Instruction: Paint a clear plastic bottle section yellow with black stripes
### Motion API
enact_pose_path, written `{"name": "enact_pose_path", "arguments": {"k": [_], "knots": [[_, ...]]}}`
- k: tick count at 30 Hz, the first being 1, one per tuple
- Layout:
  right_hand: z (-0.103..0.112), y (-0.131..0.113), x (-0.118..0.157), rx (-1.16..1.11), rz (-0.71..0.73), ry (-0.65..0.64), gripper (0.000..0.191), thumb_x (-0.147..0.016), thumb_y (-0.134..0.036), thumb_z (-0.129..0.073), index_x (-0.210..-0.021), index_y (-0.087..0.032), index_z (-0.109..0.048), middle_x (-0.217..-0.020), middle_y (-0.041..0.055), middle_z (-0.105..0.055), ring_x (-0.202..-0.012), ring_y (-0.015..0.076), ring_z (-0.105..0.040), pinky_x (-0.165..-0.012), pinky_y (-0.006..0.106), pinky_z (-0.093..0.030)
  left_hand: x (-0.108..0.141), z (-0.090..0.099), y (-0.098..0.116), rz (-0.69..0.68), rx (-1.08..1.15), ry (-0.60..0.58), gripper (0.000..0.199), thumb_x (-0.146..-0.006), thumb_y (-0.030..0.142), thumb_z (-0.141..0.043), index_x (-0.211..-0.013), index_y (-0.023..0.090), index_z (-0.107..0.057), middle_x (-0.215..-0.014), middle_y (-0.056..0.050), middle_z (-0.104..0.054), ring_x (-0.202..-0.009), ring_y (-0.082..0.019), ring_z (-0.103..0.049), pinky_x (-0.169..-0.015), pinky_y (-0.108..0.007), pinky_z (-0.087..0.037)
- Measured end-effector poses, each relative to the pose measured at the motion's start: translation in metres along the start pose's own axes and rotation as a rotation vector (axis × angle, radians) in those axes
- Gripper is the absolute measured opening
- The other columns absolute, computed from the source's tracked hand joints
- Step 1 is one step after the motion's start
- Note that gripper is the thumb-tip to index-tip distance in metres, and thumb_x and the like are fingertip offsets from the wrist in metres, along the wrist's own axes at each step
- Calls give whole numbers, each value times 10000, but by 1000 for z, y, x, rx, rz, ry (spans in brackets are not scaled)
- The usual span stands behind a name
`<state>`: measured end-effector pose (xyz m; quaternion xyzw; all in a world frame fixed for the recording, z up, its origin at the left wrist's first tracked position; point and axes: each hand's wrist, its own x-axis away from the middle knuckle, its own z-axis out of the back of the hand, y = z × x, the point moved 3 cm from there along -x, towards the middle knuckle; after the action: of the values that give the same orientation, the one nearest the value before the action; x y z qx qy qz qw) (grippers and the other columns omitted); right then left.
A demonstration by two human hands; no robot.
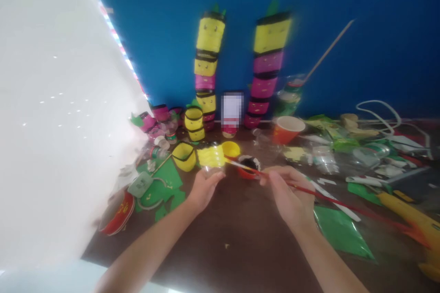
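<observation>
My left hand [205,191] is closed around the lower end of a cut clear plastic bottle piece [211,155], whose side is coated with yellow paint. Between the fingers of my right hand [294,194] is a thin paintbrush [252,170] with a red handle. Its pale tip meets or nearly meets the right side of the bottle piece; blur hides which. Just behind the brush stand a small cup of yellow paint [231,148] and a red-sided cup with dark paint [249,167]. A yellow painted cup [184,156] with a black rim sits left of my left hand.
Two tall stacks of yellow and pink painted pots, one left [205,64] and one right [264,84], rise against the blue wall [154,23]. Green sheets [172,176] and a red bowl [120,215] lie left. A paper cup [288,130], bottle scraps and a yellow glue gun [402,210] occupy the right.
</observation>
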<state>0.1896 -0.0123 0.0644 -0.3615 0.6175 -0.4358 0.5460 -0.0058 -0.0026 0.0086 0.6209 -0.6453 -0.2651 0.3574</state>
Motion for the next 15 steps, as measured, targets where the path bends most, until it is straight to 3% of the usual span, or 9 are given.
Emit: {"name": "enact_pose_path", "arguments": {"k": [6, 10, 15], "knots": [[-4, 6, 0, -177, -72, -90, 325, -815, -522, -629, -762, -202, -632, -615, 22, -648, -573, 166, -623, -593, 317, -533, 3, -2, 0, 74, -25, 33, 400, -535, 255, -872, -871, 145, -685, -855, -42, -711, -671, -125, -619, -789, -329, -473], [-8, 0, -1, -263, -111, -118, 332, -800, -532, -639, -737, -208, -615, -554, 9, -629, -485, 159, -596, -485, 299, -503, 3, -4, 3, 55, 36, 18, 399, -516, 241, -878, -855, 147, -691, -839, -38, -711, -800, -168, -655, -850, -341, -470], [-6, -1, -2, -303, -125, -120, 267, -778, -466, -688, -725, -212, -624, -585, 13, -670, -493, 154, -617, -484, 290, -517, 3, -5, 4, 56, 76, -20, 353, -553, 305, -854, -818, 148, -681, -875, -53, -715, -901, -199, -664, -925, -366, -471]]}}
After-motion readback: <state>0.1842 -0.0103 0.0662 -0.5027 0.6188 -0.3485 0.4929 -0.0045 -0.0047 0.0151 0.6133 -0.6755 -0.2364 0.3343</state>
